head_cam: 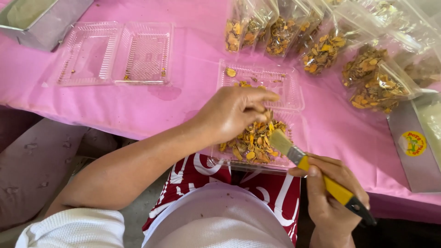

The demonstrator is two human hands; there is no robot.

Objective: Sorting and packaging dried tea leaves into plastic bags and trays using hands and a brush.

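Head view: my left hand (pixel 234 112) pinches dried slices (pixel 255 142) in a clear tray (pixel 294 98); my right hand (pixel 333 193) grips a yellow-handled brush (pixel 317 177); filled clear bags (pixel 349 55) stand beyond.

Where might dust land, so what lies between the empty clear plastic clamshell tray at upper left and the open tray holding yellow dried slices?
Head view: only bare pink tablecloth separates the empty clamshell tray from the filled tray.

1. A short white sleeve of ribbed or waffle-textured fabric (pixel 73 228) covers the upper left arm; below it the forearm is bare.
2. The same white textured cloth (pixel 220 220) spans the torso at the bottom of the view, apparently one top.
3. Below it lies a red garment with bold white curving shapes (pixel 257 183), possibly lettering, over the lap.
4. Both hands, left (pixel 234 112) and right (pixel 333 193), are bare, without rings, gloves or watch.
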